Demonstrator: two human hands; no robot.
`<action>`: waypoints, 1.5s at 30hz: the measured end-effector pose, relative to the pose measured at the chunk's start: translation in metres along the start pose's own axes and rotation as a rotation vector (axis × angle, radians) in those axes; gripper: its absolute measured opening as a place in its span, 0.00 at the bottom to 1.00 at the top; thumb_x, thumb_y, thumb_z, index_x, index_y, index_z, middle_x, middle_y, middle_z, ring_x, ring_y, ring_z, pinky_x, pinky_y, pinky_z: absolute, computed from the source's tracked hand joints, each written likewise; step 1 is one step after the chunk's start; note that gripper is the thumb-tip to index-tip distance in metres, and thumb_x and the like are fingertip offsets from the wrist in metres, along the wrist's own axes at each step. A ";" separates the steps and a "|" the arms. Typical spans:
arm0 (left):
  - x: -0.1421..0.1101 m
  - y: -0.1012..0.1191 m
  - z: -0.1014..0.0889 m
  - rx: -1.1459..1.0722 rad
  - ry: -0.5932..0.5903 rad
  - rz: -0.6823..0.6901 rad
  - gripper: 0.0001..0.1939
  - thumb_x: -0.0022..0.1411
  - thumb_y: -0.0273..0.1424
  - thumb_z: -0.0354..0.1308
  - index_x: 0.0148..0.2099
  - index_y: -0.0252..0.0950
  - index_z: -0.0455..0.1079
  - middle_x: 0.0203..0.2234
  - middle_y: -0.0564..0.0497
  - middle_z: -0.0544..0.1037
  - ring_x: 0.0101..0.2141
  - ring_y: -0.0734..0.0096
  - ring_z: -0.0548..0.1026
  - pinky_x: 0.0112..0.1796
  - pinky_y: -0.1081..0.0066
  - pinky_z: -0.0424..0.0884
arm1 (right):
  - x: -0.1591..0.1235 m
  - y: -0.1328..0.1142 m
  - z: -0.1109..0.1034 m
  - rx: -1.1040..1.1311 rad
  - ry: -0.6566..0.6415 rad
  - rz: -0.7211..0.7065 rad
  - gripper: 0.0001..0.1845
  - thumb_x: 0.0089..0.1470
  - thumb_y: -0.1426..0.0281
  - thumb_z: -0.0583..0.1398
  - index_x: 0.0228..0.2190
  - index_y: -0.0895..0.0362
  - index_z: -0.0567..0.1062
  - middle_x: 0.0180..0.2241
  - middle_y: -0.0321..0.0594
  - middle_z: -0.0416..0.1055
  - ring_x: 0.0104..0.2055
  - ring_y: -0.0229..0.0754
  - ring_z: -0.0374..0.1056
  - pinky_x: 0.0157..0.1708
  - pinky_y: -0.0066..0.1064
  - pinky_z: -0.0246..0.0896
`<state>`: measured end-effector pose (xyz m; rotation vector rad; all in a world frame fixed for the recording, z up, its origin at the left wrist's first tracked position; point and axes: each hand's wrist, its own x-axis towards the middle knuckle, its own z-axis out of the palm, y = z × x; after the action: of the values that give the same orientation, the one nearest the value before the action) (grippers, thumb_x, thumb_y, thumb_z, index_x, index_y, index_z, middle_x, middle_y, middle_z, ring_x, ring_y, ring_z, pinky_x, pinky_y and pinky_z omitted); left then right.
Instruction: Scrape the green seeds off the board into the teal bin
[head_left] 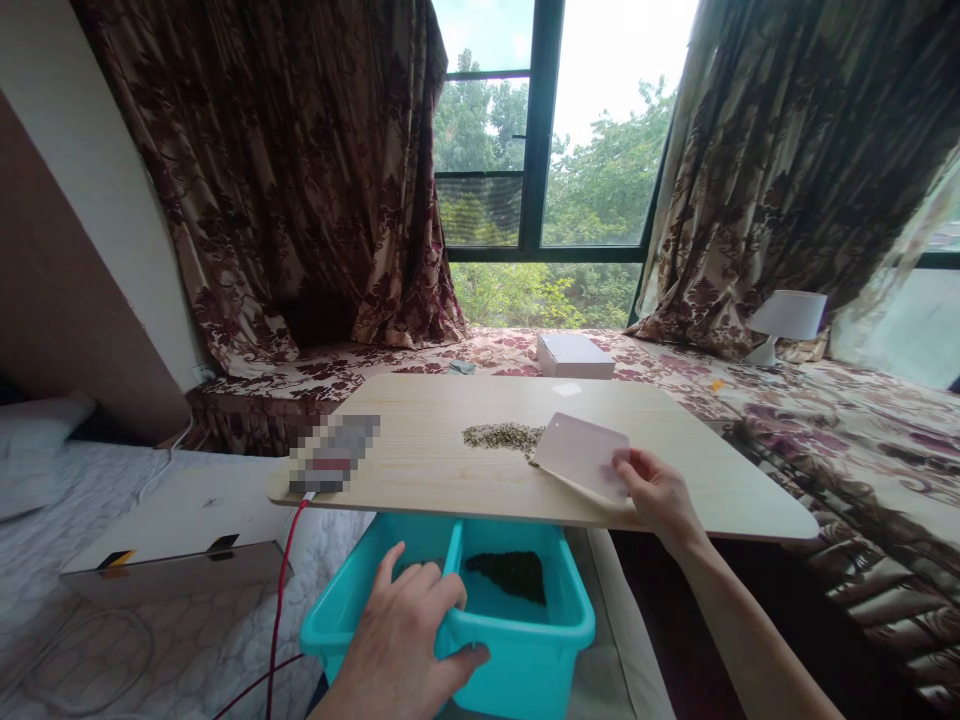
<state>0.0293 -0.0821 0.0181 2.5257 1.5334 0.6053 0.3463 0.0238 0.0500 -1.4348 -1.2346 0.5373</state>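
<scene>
My right hand (660,495) pinches the right edge of a thin, translucent white plastic scraper (583,455), which is tilted over the wooden tabletop (420,475). Its left edge meets a spread pile of small greenish-brown beans or seeds (499,436). Below the table's near edge is a turquoise two-compartment bin (517,632). My left hand (412,620) grips the bin's near rim by the divider, thumb outside and fingers over the inside. Dark green grains (510,575) lie in the right compartment. My fingers mostly hide what the left one holds.
A blurred-out dark device (336,455) with a red cable (281,590) lies at the table's left end. Left of the bin, a white box (180,540) rests on a quilted bed. Beyond the table are another white box (574,355) and a small lamp (787,318).
</scene>
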 end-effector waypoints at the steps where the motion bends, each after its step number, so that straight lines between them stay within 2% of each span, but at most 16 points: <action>1: 0.000 0.000 0.000 -0.003 -0.007 -0.007 0.12 0.49 0.36 0.65 0.33 0.42 0.65 0.27 0.59 0.71 0.33 0.64 0.73 0.55 0.41 0.52 | 0.000 -0.001 0.001 -0.002 -0.007 -0.003 0.17 0.44 0.58 0.60 0.31 0.58 0.76 0.29 0.45 0.79 0.30 0.45 0.73 0.25 0.31 0.64; 15: 0.001 0.001 0.001 0.003 0.033 0.014 0.12 0.49 0.34 0.65 0.32 0.41 0.64 0.26 0.59 0.70 0.31 0.65 0.73 0.54 0.42 0.54 | -0.005 -0.003 -0.002 0.019 -0.019 -0.014 0.16 0.44 0.58 0.60 0.31 0.58 0.76 0.29 0.44 0.79 0.30 0.46 0.74 0.25 0.31 0.65; 25: 0.000 0.009 -0.002 -0.009 0.073 -0.011 0.11 0.49 0.32 0.64 0.31 0.41 0.63 0.26 0.59 0.70 0.31 0.66 0.72 0.54 0.42 0.54 | -0.018 0.002 -0.019 0.004 -0.002 0.045 0.18 0.44 0.57 0.61 0.32 0.58 0.76 0.28 0.43 0.79 0.30 0.46 0.74 0.23 0.30 0.65; 30: 0.001 0.007 -0.002 -0.016 0.033 0.009 0.12 0.49 0.33 0.65 0.32 0.41 0.64 0.26 0.58 0.70 0.32 0.65 0.72 0.54 0.41 0.54 | -0.022 0.000 -0.015 0.043 -0.043 0.057 0.17 0.44 0.57 0.61 0.31 0.57 0.77 0.27 0.42 0.79 0.27 0.43 0.72 0.21 0.29 0.64; 34: 0.002 0.012 -0.003 -0.002 0.082 -0.035 0.12 0.48 0.31 0.66 0.31 0.41 0.63 0.26 0.59 0.70 0.31 0.66 0.72 0.54 0.42 0.53 | -0.020 -0.005 -0.006 0.071 -0.018 0.092 0.17 0.43 0.57 0.62 0.31 0.58 0.76 0.27 0.42 0.78 0.25 0.42 0.70 0.18 0.28 0.61; 37: 0.001 0.013 -0.005 -0.022 0.060 -0.032 0.12 0.48 0.31 0.66 0.31 0.40 0.63 0.25 0.59 0.69 0.31 0.66 0.72 0.54 0.41 0.54 | -0.022 -0.006 -0.002 0.099 -0.071 0.112 0.19 0.42 0.56 0.62 0.31 0.58 0.76 0.28 0.42 0.78 0.24 0.41 0.68 0.18 0.28 0.61; 42: 0.002 0.010 -0.007 -0.042 0.028 -0.054 0.13 0.48 0.32 0.67 0.32 0.40 0.64 0.27 0.58 0.70 0.33 0.64 0.73 0.54 0.40 0.52 | -0.027 -0.008 -0.006 0.136 -0.215 0.105 0.19 0.42 0.55 0.64 0.31 0.57 0.78 0.27 0.42 0.78 0.27 0.43 0.72 0.23 0.30 0.65; 45: 0.002 0.011 -0.009 -0.046 0.006 -0.057 0.13 0.48 0.32 0.67 0.31 0.40 0.65 0.26 0.58 0.70 0.33 0.65 0.72 0.54 0.40 0.52 | -0.025 -0.011 -0.006 0.133 -0.183 0.074 0.19 0.42 0.54 0.64 0.30 0.57 0.78 0.26 0.42 0.77 0.28 0.44 0.72 0.23 0.29 0.65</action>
<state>0.0361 -0.0862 0.0300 2.4402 1.5682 0.6337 0.3387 -0.0032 0.0546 -1.3454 -1.2671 0.8020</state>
